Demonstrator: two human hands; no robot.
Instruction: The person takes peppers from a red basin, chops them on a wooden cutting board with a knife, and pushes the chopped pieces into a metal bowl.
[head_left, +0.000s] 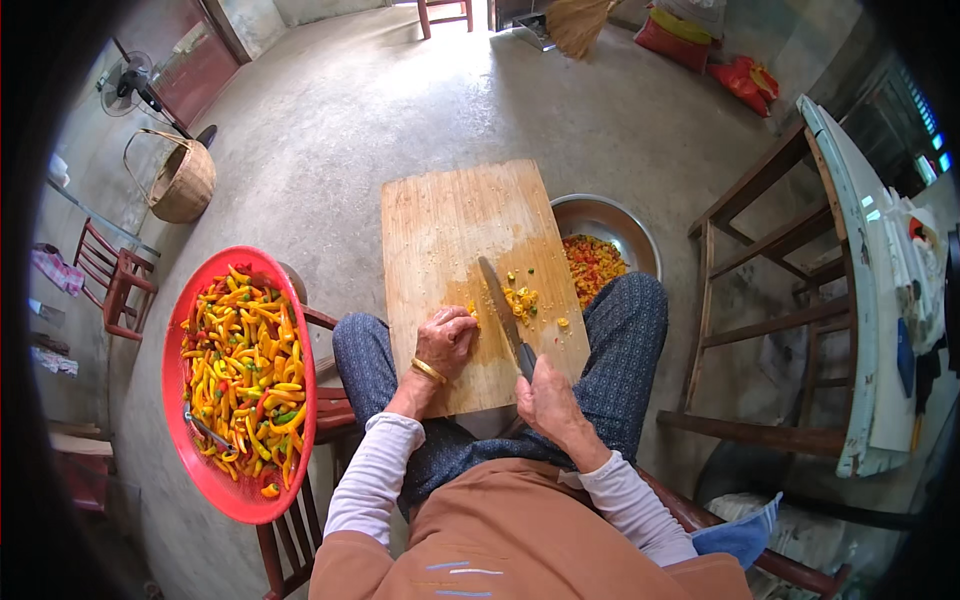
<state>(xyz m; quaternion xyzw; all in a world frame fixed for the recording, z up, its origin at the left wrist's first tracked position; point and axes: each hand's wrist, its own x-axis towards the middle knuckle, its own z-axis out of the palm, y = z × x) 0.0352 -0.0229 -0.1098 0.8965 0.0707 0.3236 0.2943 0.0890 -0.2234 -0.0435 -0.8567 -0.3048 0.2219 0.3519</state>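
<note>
My right hand (553, 400) grips the black handle of a kitchen knife (498, 300), whose blade points away from me over a wooden cutting board (457, 217). To the left of the blade, my left hand (447, 339) rests on the board with its fingers curled around a yellow chili pepper (472, 308), mostly hidden by the fingers. Chopped yellow pepper pieces (521, 301) lie just right of the blade, with seeds and a few stray bits scattered around. The board spans my lap, and its wood looks wet around the knife.
At my left, a red plastic basket (174, 420) of whole yellow, orange and red peppers rests on a wooden chair (289, 551); a metal tool (210, 433) lies among them. Right of the board, a metal basin (646, 238) holds chopped peppers. A wooden table (776, 435) stands farther right.
</note>
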